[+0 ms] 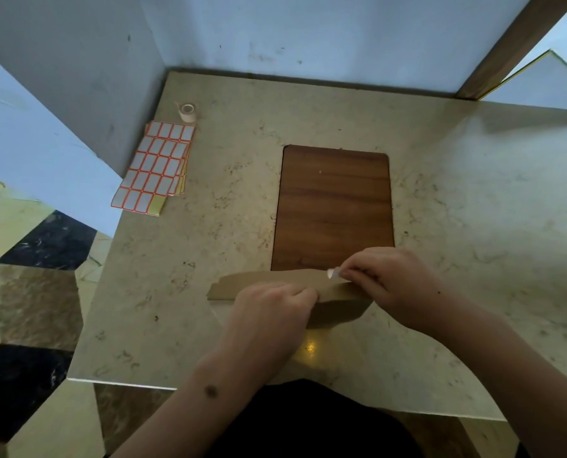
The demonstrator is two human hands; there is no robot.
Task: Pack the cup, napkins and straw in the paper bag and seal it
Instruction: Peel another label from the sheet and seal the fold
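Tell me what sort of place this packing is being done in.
Probably an indoor packing corner, perhaps in a shop or home. A marble-look table stands against white walls over a tiled floor. Label sheets and a tape roll lie on it, while both hands close a paper bag.

label sheets (155,168) beside tape roll (187,112) on marble table (473,193); wooden board (333,206) centre.

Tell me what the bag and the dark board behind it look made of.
Paper bag: matte brown kraft paper by its look, with a creased, folded top. Board: wood or wood-look laminate, showing streaky brown grain and a smooth finish; which one cannot be told.
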